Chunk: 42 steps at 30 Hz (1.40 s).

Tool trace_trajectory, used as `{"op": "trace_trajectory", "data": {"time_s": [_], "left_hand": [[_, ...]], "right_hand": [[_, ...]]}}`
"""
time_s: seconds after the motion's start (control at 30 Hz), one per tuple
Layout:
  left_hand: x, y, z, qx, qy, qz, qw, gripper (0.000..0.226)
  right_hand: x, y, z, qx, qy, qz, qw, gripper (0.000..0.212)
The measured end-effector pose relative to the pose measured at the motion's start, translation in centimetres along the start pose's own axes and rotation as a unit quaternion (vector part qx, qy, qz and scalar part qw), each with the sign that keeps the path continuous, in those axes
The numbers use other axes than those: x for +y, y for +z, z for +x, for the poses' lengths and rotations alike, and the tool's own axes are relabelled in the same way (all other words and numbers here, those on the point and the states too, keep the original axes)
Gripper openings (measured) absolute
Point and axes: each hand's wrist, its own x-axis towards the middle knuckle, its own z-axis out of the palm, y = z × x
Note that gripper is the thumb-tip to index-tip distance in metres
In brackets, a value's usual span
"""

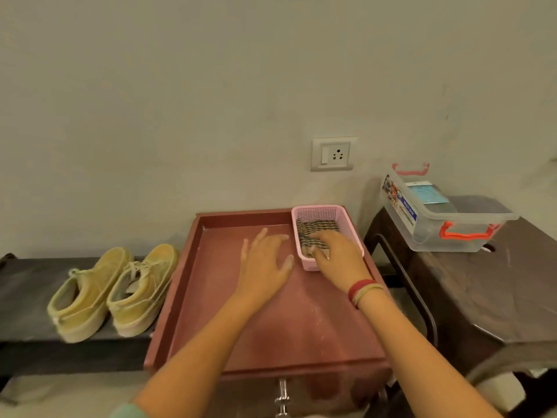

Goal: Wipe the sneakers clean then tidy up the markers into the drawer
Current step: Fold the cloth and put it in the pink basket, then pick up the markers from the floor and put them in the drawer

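Observation:
Two yellow sneakers (pixel 111 292) stand side by side on a low dark bench (pixel 21 285) at the left, toes toward the wall. A reddish-brown open drawer (pixel 187 260) fills the middle. In its far right corner sits a pink plastic basket (pixel 346 224) with a folded striped cloth (pixel 316 229) inside. My right hand (pixel 337 256) reaches into the basket, fingers curled on the cloth. My left hand (pixel 266 259) lies flat with spread fingers on the drawer floor beside the basket. No markers are visible.
A dark wooden stool (pixel 497 297) at the right carries a clear plastic storage box (pixel 437 212) with orange latches. A wall socket (pixel 334 153) is above the drawer. A metal drawer knob (pixel 282 398) shows at the bottom edge.

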Motion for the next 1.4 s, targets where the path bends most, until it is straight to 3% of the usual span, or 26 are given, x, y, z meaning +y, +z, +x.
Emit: {"op": "trace_trajectory", "data": {"time_s": [0.2,0.4,0.53,0.67,0.9,1.0,1.23,1.4], "left_hand": [[-1.2,-4.8,-8.0,0.105,-0.037,-0.153,0.982,0.024],[-6.7,-5.2,-10.2,0.169,-0.08,-0.198,0.962,0.026],[-9.3,-5.4,-9.4,0.156,-0.138,-0.193,0.959,0.025],[-10.1,-6.9,-10.0,0.134,-0.25,-0.186,0.941,0.022],[-3.9,-15.3,-13.7,0.032,-0.46,-0.191,0.866,0.02],[0.8,-20.4,-15.5,-0.004,-0.558,-0.197,0.806,0.02],[6.4,-28.8,-19.5,0.122,-0.681,-0.223,0.687,0.016],[5.9,-31.4,-23.8,0.207,-0.725,-0.247,0.609,0.007]], "right_hand": [[-5.6,0.9,-5.9,0.035,-0.03,0.118,0.992,0.02],[-6.6,6.1,-6.0,0.041,-0.05,0.207,0.976,0.03],[-6.1,7.6,-4.0,0.009,-0.051,0.236,0.97,0.031],[-6.1,7.1,-3.1,-0.053,-0.01,0.22,0.974,0.033],[-11.9,-0.8,-4.3,-0.173,0.103,0.191,0.961,0.033],[-15.4,-5.9,-4.5,-0.24,0.115,0.155,0.951,0.028],[-18.9,-10.3,-3.7,-0.473,0.08,0.006,0.877,0.024],[-22.5,-6.4,-1.5,-0.541,0.039,-0.06,0.838,0.019]]}}
